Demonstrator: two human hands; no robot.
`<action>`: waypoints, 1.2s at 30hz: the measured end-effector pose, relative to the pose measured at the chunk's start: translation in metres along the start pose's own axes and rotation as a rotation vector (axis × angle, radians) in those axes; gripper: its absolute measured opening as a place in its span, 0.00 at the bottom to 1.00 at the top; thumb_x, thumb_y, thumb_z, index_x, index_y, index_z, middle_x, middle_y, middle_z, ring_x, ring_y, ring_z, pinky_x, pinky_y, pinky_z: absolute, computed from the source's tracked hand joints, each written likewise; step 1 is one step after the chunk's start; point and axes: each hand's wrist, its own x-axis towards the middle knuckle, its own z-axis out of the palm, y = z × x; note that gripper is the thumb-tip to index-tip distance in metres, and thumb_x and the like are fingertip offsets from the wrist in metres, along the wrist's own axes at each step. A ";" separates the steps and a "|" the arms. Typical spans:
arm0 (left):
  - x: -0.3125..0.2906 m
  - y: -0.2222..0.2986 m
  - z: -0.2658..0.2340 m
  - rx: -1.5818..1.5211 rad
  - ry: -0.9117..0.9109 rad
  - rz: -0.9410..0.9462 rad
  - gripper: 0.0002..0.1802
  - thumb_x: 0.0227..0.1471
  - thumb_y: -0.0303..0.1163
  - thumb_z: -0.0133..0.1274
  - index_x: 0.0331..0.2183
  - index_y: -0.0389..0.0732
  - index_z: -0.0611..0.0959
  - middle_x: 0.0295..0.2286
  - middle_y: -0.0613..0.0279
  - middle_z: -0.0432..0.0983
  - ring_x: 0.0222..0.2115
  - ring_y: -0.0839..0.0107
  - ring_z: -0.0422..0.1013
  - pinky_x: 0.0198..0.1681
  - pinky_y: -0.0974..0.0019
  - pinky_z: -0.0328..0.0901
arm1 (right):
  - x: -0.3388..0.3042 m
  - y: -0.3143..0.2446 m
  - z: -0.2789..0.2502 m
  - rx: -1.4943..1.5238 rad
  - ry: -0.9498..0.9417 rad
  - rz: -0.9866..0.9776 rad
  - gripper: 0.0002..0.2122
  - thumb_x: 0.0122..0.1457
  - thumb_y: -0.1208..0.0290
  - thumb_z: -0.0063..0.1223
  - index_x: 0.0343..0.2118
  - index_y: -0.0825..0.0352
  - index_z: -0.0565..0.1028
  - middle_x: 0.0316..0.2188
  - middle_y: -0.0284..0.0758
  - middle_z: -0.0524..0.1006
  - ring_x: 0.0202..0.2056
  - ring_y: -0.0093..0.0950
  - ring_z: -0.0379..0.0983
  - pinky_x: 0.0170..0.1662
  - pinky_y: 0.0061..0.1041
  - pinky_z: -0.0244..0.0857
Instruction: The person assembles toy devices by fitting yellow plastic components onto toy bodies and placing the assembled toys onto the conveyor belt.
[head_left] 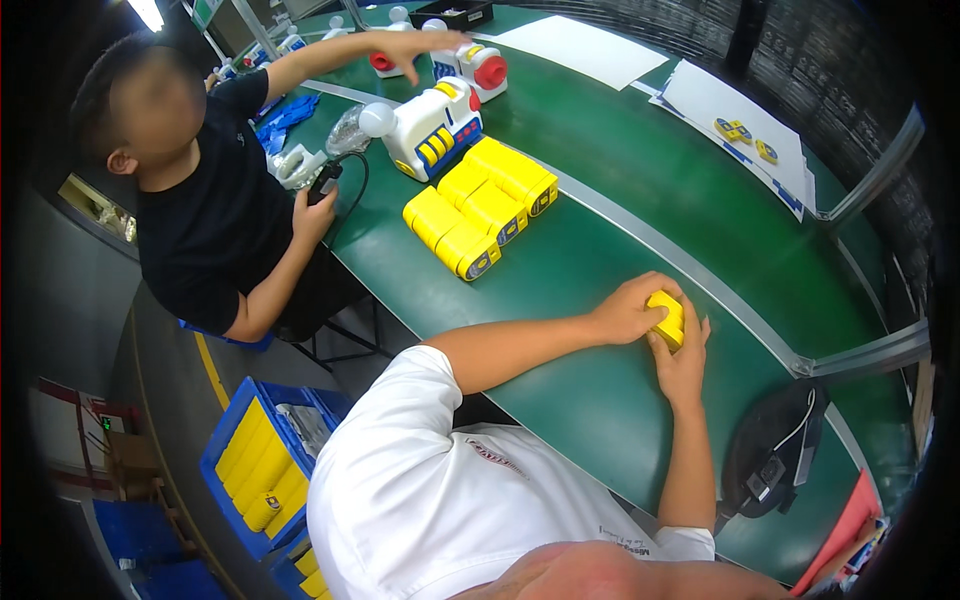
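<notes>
Both my hands are closed around a small stack of yellow rounded plastic pieces [668, 318], held together over the green table. My left hand [632, 308] grips it from the left and far side, with the thumb pressed on it. My right hand [684, 368] holds its near and right side, fingers partly hidden behind it. To the left on the table lie several rows of like yellow pieces [470, 215], with dark round labels on their end faces. Behind those rows stands a white toy-like device [430, 128] with yellow, blue and red parts.
A co-worker [215, 200] in black sits at the left, one arm over more white devices [470, 72]. White sheets [735, 120] with yellow pieces lie at the far right. A black bag-like item [775, 450] is right of my arm. Blue crates [235, 440] hold yellow pieces below left.
</notes>
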 end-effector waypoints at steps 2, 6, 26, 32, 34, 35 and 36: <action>-0.001 -0.002 0.003 -0.004 0.014 0.015 0.18 0.49 0.22 0.50 0.45 0.36 0.75 0.41 0.53 0.71 0.44 0.60 0.70 0.49 0.62 0.65 | 0.001 0.005 0.002 0.020 -0.005 0.005 0.32 0.55 0.66 0.59 0.62 0.67 0.60 0.50 0.45 0.74 0.52 0.42 0.69 0.68 0.48 0.36; -0.001 0.002 0.001 0.069 0.023 -0.009 0.19 0.48 0.22 0.53 0.45 0.37 0.75 0.41 0.52 0.70 0.44 0.58 0.70 0.49 0.61 0.65 | 0.000 0.001 0.004 0.098 0.036 0.075 0.31 0.54 0.68 0.61 0.61 0.66 0.63 0.44 0.45 0.77 0.51 0.42 0.70 0.65 0.41 0.48; -0.002 -0.001 0.014 0.070 0.133 0.031 0.19 0.49 0.24 0.53 0.45 0.37 0.74 0.40 0.54 0.70 0.42 0.58 0.70 0.47 0.61 0.66 | -0.005 0.013 0.000 0.283 0.077 0.035 0.28 0.56 0.74 0.59 0.60 0.69 0.64 0.51 0.47 0.73 0.51 0.37 0.71 0.55 0.31 0.64; 0.000 -0.008 0.013 0.086 0.126 0.054 0.16 0.50 0.24 0.52 0.44 0.38 0.75 0.40 0.55 0.70 0.41 0.60 0.70 0.44 0.63 0.66 | -0.002 0.003 -0.001 0.302 0.094 0.144 0.31 0.52 0.80 0.59 0.61 0.66 0.64 0.51 0.46 0.72 0.50 0.36 0.71 0.54 0.31 0.64; -0.001 -0.003 0.011 0.065 0.096 -0.034 0.15 0.51 0.24 0.52 0.43 0.38 0.75 0.40 0.55 0.69 0.39 0.61 0.70 0.43 0.63 0.66 | -0.002 0.006 -0.001 0.297 0.081 0.159 0.32 0.52 0.80 0.60 0.61 0.66 0.63 0.51 0.46 0.72 0.50 0.36 0.71 0.54 0.31 0.64; -0.001 -0.002 0.011 0.064 0.094 -0.031 0.15 0.51 0.24 0.52 0.43 0.38 0.75 0.40 0.55 0.69 0.39 0.61 0.70 0.43 0.63 0.66 | -0.002 0.008 -0.001 0.293 0.064 0.171 0.33 0.51 0.80 0.60 0.62 0.66 0.63 0.51 0.46 0.72 0.50 0.36 0.71 0.54 0.31 0.64; -0.002 -0.001 0.011 0.070 0.098 -0.027 0.15 0.51 0.24 0.52 0.43 0.38 0.75 0.40 0.55 0.69 0.39 0.61 0.70 0.42 0.64 0.66 | -0.002 0.009 -0.001 0.292 0.067 0.170 0.33 0.51 0.80 0.60 0.62 0.66 0.63 0.51 0.46 0.72 0.50 0.36 0.71 0.54 0.31 0.64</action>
